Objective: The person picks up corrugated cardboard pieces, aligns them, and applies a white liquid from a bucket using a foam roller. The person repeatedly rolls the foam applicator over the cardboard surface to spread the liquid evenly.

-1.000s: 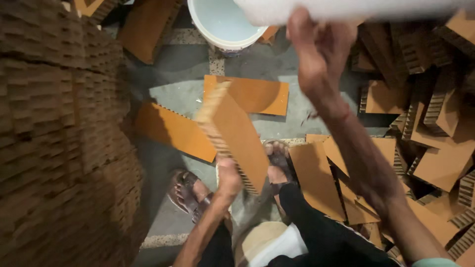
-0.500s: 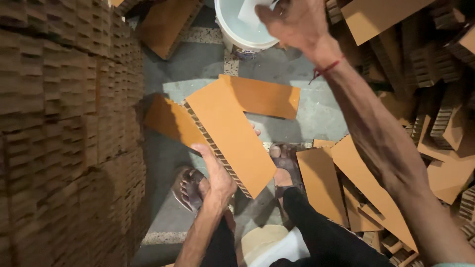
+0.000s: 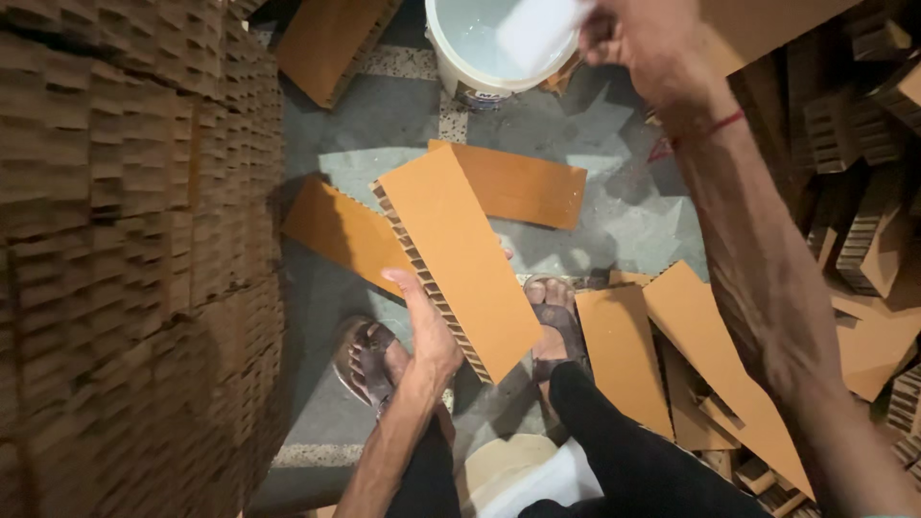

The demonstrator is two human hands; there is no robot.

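Observation:
My left hand [image 3: 425, 323] grips a thick orange honeycomb cardboard block [image 3: 460, 254] by its ribbed long edge and holds it tilted over my sandalled feet. My right hand [image 3: 645, 36] is stretched out far ahead over a white bucket [image 3: 459, 59]. It holds a white sponge-like pad [image 3: 537, 31] at the bucket's rim. A red thread circles my right wrist.
A tall stack of honeycomb cardboard [image 3: 125, 259] walls the left side. Flat orange sheets [image 3: 523, 184] lie on the grey floor, and more sheets and honeycomb offcuts [image 3: 863, 240] pile up at the right. My feet [image 3: 369, 360] rest on the floor below.
The right hand has come down from high overhead to the bucket with the white pad. The left hand has turned the block so its flat orange face shows.

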